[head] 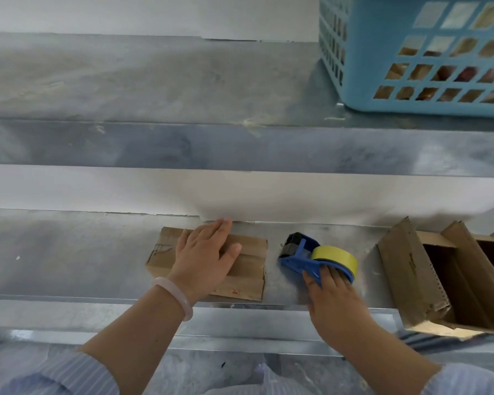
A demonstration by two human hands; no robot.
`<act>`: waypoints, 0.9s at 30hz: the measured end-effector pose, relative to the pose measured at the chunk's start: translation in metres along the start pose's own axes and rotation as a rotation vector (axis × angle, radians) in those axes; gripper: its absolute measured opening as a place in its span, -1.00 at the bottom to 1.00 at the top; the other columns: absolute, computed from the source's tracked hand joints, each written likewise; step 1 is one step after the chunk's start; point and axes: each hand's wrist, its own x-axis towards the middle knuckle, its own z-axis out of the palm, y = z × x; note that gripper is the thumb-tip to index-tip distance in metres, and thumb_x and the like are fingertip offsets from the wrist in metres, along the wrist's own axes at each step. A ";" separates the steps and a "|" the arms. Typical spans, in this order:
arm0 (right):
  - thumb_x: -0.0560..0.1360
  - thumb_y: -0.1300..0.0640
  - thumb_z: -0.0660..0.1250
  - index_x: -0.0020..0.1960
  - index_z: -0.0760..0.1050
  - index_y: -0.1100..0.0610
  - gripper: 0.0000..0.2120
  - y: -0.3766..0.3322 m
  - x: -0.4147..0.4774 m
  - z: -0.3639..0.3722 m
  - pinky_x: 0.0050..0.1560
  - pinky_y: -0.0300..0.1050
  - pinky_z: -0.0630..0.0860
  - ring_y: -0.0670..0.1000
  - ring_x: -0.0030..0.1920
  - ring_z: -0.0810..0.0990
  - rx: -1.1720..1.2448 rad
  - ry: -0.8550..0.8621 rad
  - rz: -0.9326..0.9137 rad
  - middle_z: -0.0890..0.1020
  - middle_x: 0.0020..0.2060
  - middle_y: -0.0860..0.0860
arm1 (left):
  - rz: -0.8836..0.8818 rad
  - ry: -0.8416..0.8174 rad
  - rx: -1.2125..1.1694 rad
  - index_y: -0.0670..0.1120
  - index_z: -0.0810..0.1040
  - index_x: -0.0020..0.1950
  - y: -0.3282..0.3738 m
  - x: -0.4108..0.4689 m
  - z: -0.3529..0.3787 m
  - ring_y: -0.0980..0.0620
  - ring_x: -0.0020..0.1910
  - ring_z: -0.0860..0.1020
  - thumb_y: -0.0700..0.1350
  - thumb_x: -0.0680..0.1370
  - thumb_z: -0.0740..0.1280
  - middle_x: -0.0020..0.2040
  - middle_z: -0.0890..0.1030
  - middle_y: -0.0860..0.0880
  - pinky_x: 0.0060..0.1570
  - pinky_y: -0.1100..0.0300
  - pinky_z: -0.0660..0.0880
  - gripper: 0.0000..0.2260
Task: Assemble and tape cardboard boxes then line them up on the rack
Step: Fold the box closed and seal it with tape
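The box [248, 252] is showing brown cardboard, the tape dispenser [297, 259] is showing blue, its tape roll [337, 256] yellow. The basket [382, 52] is showing pale blue with a grid of holes; the shelf [69, 258] is looking mottled grey.

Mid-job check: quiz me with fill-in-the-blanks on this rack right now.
The left hand rests on the small box, ____ of the tape dispenser.
The right hand holds that dispenser, whose tape roll is ____.
The basket on the upper shelf is ____.
Missing: left; yellow; blue.
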 end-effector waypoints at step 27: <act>0.64 -0.20 -0.04 0.58 -0.24 -0.18 -0.40 -0.127 0.019 -0.051 0.27 -0.13 0.28 0.00 0.46 0.26 1.243 0.188 0.320 0.19 0.53 -0.07 | -0.001 0.030 0.175 -0.08 -0.19 0.58 -0.069 -0.028 -0.004 0.06 0.55 -0.22 0.35 0.43 -0.35 0.58 -0.19 -0.01 0.48 0.12 -0.28 -0.19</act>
